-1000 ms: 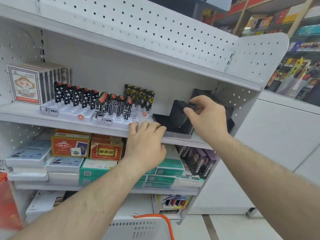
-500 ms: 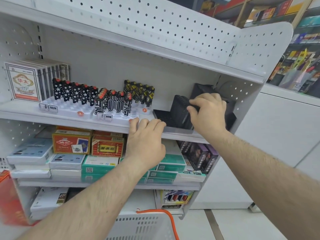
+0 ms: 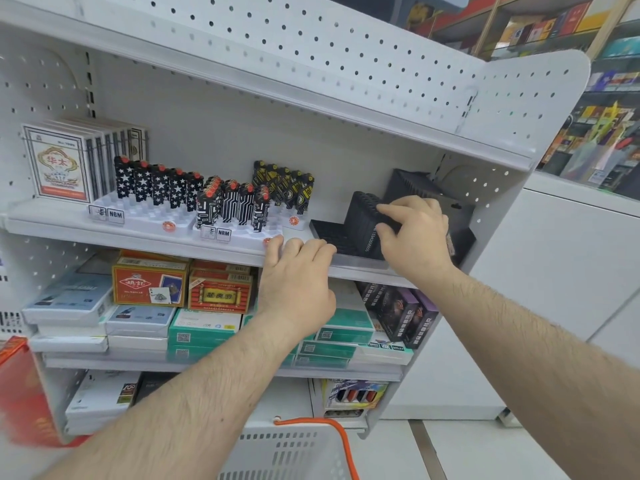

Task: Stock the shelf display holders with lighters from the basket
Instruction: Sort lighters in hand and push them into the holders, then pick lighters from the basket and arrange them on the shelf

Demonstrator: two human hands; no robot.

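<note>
On the middle shelf [image 3: 149, 242] stand white display holders [image 3: 145, 218] with star-patterned lighters [image 3: 157, 185], black-and-white circuit-patterned lighters [image 3: 235, 206] and yellow-and-black lighters [image 3: 284, 187]. To their right a black holder tray [image 3: 330, 235] carries a block of black lighters [image 3: 362, 220]. My right hand [image 3: 415, 233] grips that block from the right, fingers curled over its top. My left hand [image 3: 298, 282] rests on the shelf's front edge, fingers straight. The white basket [image 3: 287, 455] with an orange handle [image 3: 332, 434] is at the bottom; what it holds is hidden.
Playing-card packs [image 3: 62, 164] stand at the shelf's left end. Card boxes [image 3: 149, 282] and teal boxes [image 3: 204, 329] fill the shelf below. A perforated side panel [image 3: 512, 109] closes the shelf on the right. A red box [image 3: 20, 393] sits at lower left.
My right hand has shifted slightly lower on the black lighter block, fingers closing over its top. My left hand stays on the shelf edge. The view has tilted a little.
</note>
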